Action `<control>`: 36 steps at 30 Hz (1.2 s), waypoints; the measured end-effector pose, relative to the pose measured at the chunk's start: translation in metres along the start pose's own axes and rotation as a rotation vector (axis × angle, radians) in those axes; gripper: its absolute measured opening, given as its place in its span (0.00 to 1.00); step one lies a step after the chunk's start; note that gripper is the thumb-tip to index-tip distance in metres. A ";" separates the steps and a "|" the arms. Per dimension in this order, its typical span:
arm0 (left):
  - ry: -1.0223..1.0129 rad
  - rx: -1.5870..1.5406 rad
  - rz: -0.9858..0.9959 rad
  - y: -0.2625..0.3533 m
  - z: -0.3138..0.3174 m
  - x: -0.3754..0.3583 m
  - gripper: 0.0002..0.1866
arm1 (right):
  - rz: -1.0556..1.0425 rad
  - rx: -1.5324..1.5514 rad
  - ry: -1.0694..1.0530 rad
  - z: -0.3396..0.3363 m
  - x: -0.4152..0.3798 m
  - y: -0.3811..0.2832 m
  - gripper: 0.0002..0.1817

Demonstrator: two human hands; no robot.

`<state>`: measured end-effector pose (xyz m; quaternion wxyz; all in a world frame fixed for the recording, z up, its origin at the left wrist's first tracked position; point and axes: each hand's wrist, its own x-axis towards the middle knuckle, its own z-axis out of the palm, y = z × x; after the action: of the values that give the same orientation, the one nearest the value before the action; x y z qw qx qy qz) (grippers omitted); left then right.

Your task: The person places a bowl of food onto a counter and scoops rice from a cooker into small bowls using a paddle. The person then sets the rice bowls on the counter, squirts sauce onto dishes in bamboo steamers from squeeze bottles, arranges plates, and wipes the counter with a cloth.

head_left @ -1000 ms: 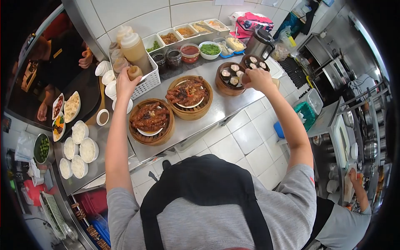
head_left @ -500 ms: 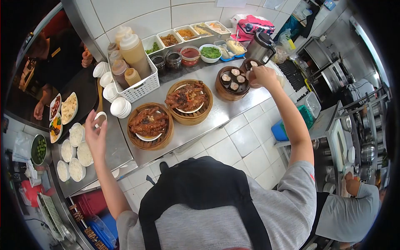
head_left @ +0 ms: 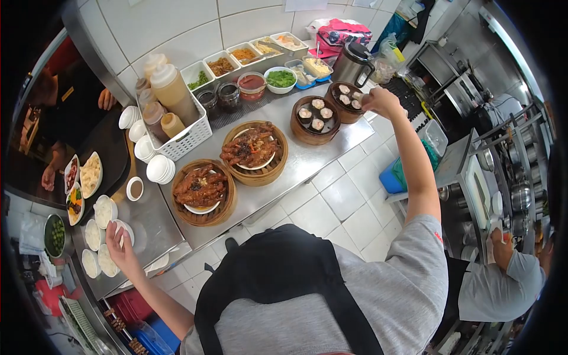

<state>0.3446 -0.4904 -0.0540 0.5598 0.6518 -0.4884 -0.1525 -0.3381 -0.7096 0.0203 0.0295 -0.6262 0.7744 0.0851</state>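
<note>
My left hand [head_left: 122, 248] is open beside white rice bowls [head_left: 93, 234], its fingers spread over a white bowl. Behind it, a small cup of brown liquid [head_left: 135, 189] stands on the counter. My right hand [head_left: 381, 102] is closed at the right rim of a small bamboo steamer [head_left: 349, 113] holding dumplings; what its fingertips pinch is unclear. Another dumpling steamer [head_left: 313, 136] stands just left of it. Two larger steamers [head_left: 205, 218] [head_left: 261, 176] hold plates of brown, sauced food between my hands.
Behind are a white basket of squeeze bottles [head_left: 188, 137], jars [head_left: 229, 96], a bowl of greens [head_left: 280, 80], topping trays [head_left: 220, 64] and a metal jug [head_left: 353, 64]. Stacked white bowls [head_left: 158, 169] stand left. A person [head_left: 503, 287] is far right; another person's hand [head_left: 53, 171] is left.
My left hand has let go of the brown-liquid cup and moved down to the rice bowls. My right hand has shifted to the small steamer's right rim. The view has shifted slightly.
</note>
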 end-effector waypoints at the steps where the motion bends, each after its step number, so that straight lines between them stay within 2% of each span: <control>1: 0.008 -0.006 -0.007 0.004 0.001 -0.001 0.23 | -0.013 -0.056 0.000 0.001 -0.001 -0.005 0.30; 6: -0.006 -0.002 -0.030 0.027 0.013 -0.001 0.23 | -0.046 -0.124 0.067 0.007 0.000 -0.015 0.26; 9: -0.018 0.008 -0.023 0.023 0.008 -0.003 0.23 | -0.007 -0.312 0.000 -0.002 -0.002 -0.005 0.25; 16: -0.023 0.018 -0.051 0.012 0.004 -0.009 0.22 | 0.098 -0.305 0.040 -0.005 0.028 0.004 0.23; 21: 0.011 0.036 -0.060 0.022 0.004 -0.010 0.23 | 0.007 -0.220 0.123 -0.005 0.038 -0.014 0.24; 25: 0.046 0.038 -0.081 0.025 0.001 -0.017 0.23 | -0.089 -0.313 0.105 0.003 0.058 -0.023 0.25; 26: 0.059 0.045 -0.087 0.024 -0.001 -0.019 0.23 | -0.064 -0.256 0.132 -0.004 0.050 -0.028 0.21; 28: 0.074 0.035 -0.088 0.020 -0.011 -0.026 0.23 | -0.136 0.423 0.003 -0.008 0.069 -0.012 0.31; 30: 0.088 0.045 -0.085 0.013 -0.020 -0.031 0.23 | -0.167 0.653 0.278 -0.005 0.100 -0.017 0.33; 32: 0.094 0.059 -0.140 0.019 -0.020 -0.033 0.23 | -0.518 1.244 0.361 -0.034 0.077 -0.074 0.34; 33: 0.102 0.044 -0.146 0.026 -0.016 -0.034 0.23 | -0.551 1.251 0.323 -0.049 0.058 -0.110 0.34; 35: 0.075 -0.004 -0.148 0.034 -0.008 -0.036 0.24 | -0.773 1.603 0.461 -0.066 0.018 -0.189 0.34; 36: 0.044 -0.040 -0.139 0.033 -0.005 -0.037 0.25 | -0.869 1.577 0.545 -0.062 0.015 -0.223 0.34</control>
<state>0.3152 -0.4542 -0.0367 0.5715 0.6760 -0.4263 -0.1864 -0.1199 -0.7799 0.0577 0.2920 -0.6578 0.2873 -0.6321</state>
